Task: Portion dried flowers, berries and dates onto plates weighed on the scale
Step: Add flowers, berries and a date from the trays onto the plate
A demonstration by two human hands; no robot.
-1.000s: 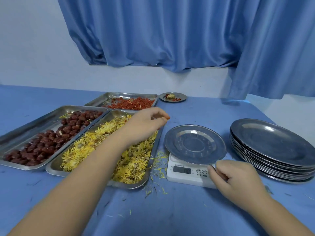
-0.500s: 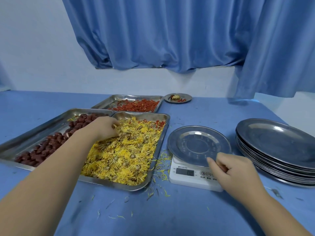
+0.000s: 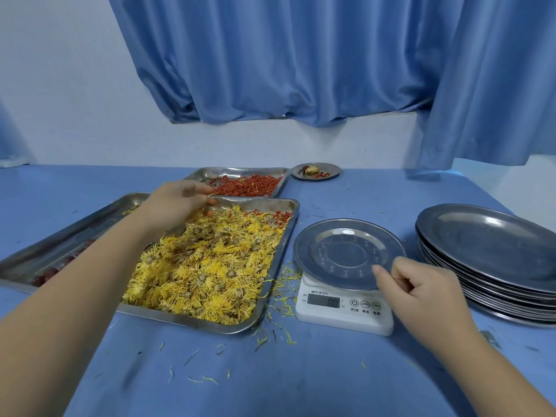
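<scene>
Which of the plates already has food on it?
The small plate at the far side, beside the red-berry tray: it holds a little heap of flowers and berries. The plate on the scale and the stacked plates look bare.

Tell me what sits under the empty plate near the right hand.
A white digital scale; only its front shows, since the plate covers its weighing platform.

A blue curtain point(image 3: 301, 55) hangs in folds across the upper frame and drops lowest at the right. Behind it is a pale wall point(image 3: 60, 85), bare at the upper left. A sliver of blue fabric point(image 3: 12, 136) shows at the left edge. The bench point(image 3: 301, 380), covered in blue, fills the lower half.
</scene>
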